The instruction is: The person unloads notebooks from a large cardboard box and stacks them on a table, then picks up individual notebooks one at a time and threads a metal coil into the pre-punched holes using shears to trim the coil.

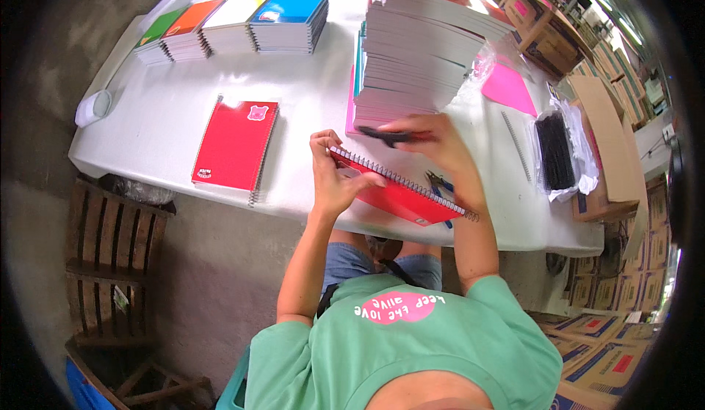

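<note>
My left hand (pixel 336 178) grips a red spiral notebook (pixel 396 198) by its left end, thumb across the cover. The notebook is tilted over the table's front edge, its wire coil (pixel 400 181) facing up and sticking out past the right end. In my right hand (pixel 435 139) is a pair of pliers (pixel 393 136) with dark jaws and reddish handles, held just above the coil and slightly blurred. Beneath the notebook, partly hidden, lies another pair of pliers with blue handles (pixel 440 184). A second red spiral notebook (pixel 235 144) lies flat to the left.
A tall stack of notebooks or page blocks (pixel 415 57) stands right ahead. Finished-looking notebook stacks, including blue (pixel 290 13), line the back left. At right are a pink sheet (pixel 509 89), a loose coil (pixel 516 145), black coils (pixel 554 150) and a cardboard box (pixel 606 145).
</note>
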Tool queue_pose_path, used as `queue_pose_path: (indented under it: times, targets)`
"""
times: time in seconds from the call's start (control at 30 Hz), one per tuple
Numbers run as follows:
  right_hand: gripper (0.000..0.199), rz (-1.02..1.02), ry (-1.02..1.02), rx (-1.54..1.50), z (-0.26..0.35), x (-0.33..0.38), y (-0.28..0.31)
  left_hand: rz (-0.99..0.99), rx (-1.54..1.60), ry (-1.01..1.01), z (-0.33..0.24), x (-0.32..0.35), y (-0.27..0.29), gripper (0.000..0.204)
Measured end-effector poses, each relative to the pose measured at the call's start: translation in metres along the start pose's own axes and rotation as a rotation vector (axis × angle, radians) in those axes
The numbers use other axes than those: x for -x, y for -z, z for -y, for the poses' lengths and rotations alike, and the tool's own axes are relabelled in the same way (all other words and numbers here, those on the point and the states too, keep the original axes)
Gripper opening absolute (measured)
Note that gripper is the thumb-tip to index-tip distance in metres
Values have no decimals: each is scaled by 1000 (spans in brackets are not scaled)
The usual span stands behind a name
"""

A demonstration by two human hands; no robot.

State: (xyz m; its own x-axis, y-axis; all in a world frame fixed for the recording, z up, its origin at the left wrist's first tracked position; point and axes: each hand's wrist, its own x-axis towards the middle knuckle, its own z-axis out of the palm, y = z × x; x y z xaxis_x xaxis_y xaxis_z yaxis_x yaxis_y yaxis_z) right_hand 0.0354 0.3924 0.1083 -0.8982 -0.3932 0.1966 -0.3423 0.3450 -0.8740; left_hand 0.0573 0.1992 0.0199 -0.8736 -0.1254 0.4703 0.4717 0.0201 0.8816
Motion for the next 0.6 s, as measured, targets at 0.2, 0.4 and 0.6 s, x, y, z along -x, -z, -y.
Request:
queue_pose_path:
  times: [0.2,0.4,0.6]
  targets:
    - [43,-524,-502,820,-73,114,75,58,1,-22,-18,-5,21,23]
    - [54,-432,-477,902,-60,140,-10,-235,-126,-75,-44,11,20,14]
    - [42,-461,-328,1028,-73,159,-58,-257,-52,-95,-44,25,11,20]
